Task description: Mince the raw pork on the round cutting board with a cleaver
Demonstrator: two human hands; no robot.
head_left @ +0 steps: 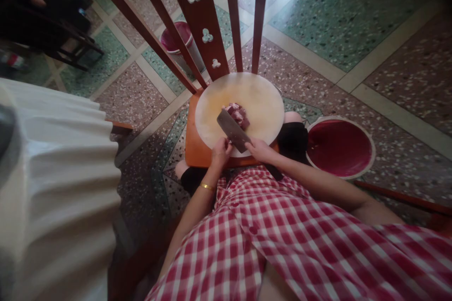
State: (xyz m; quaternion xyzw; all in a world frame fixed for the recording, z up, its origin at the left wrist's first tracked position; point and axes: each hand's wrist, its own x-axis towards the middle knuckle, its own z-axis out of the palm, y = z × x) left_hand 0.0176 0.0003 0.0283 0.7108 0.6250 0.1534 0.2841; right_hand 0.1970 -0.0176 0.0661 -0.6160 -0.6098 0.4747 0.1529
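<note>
A round pale cutting board [261,91] lies on an orange-brown chair seat [192,143]. A small heap of cut pink meat [238,113] sits near the board's middle. My right hand [259,149] is closed round the handle of a broad cleaver [233,130], whose blade points up-left toward the meat. My left hand [221,152] rests with curled fingers at the board's near edge, touching the blade's lower side. A gold bangle [206,187] circles the left wrist.
The chair's red wooden back slats [201,14] rise behind the board. A red basin [339,146] stands on the floor to the right, a pink-lined bucket [176,40] behind the chair. White pleated cloth [56,188] fills the left. My red-checked clothing [282,235] covers the foreground.
</note>
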